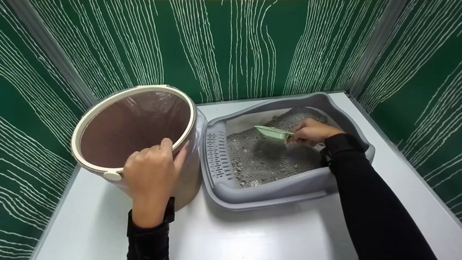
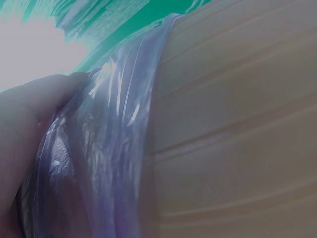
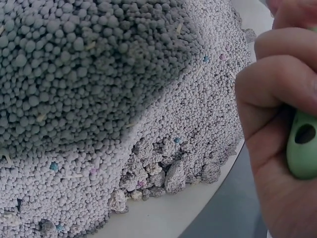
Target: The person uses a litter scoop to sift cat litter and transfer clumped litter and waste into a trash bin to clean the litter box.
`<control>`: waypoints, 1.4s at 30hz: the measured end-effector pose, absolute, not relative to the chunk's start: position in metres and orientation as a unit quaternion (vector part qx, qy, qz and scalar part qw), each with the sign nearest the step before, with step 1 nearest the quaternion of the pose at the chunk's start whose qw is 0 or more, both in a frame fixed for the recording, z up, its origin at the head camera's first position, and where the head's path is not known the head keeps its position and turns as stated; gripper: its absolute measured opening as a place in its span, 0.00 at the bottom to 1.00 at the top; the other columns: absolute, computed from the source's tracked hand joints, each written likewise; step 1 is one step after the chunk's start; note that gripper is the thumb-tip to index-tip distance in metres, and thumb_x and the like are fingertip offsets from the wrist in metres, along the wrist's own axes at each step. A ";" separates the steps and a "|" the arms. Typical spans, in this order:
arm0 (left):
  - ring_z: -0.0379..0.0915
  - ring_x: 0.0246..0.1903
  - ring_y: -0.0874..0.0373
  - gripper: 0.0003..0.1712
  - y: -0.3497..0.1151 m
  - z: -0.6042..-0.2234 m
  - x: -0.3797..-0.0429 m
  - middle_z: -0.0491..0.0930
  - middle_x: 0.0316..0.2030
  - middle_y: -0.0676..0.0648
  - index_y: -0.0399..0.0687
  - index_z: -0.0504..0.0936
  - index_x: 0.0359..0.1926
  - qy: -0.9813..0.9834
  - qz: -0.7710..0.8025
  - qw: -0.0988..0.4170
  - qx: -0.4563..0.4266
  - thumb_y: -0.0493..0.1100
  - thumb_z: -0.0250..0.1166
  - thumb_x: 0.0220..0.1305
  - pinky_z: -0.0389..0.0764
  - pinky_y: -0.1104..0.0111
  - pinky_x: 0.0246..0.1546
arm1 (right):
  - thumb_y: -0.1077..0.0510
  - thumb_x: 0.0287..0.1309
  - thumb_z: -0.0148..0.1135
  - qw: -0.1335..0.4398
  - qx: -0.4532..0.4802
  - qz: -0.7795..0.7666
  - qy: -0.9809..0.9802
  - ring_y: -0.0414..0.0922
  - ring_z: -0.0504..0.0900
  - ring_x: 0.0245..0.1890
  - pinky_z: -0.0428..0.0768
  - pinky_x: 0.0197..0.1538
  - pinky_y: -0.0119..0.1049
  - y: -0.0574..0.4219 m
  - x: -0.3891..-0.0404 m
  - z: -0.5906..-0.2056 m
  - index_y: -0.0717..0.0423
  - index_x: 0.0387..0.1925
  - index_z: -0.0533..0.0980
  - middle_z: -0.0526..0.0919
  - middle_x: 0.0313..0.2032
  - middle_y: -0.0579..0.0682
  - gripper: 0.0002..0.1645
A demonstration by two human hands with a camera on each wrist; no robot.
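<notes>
My right hand [image 1: 313, 130] grips the handle of a light green litter scoop [image 1: 272, 133], held over the grey litter box [image 1: 267, 196]. Grey granular cat litter [image 1: 260, 159] fills the box, heaped toward its back right, with the scoop's shadow on it. In the right wrist view, curled fingers wrap the green handle [image 3: 303, 148] close to clumps [image 3: 173, 176] at the litter's edge. With my left hand [image 1: 151, 173] I hold the cream rim of a trash bin [image 1: 193, 169], thumb outside. A clear plastic liner [image 2: 119, 99] hangs folded over the bin's outer wall.
The bin stands directly left of the litter box on a white table [image 1: 231, 234]. A slotted step [image 1: 218, 155] forms the box's left end. Green panels [image 1: 249, 47] with pale wavy lines rise behind and on both sides.
</notes>
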State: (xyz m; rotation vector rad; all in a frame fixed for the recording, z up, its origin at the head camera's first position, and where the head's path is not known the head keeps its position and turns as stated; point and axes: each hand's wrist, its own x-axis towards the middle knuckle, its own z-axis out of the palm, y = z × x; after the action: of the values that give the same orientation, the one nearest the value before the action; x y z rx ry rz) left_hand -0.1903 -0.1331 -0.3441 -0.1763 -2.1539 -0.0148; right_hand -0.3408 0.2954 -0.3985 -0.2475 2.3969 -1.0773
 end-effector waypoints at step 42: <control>0.72 0.11 0.43 0.27 -0.132 -0.345 -0.191 0.71 0.08 0.44 0.43 0.71 0.18 -0.872 -0.001 0.483 -0.078 0.55 0.74 0.57 0.65 0.57 0.15 | 0.54 0.63 0.68 0.148 -0.134 -0.337 0.920 0.32 0.66 0.18 0.66 0.27 0.28 0.294 -0.338 -0.400 0.60 0.49 0.86 0.85 0.26 0.42 0.17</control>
State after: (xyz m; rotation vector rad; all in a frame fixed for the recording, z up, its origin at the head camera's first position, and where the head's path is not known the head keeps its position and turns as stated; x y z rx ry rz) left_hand -0.1914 -0.1324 -0.3446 -0.1892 -2.1251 -0.0030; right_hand -0.3383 0.2935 -0.3998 -0.3856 2.6464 -0.9705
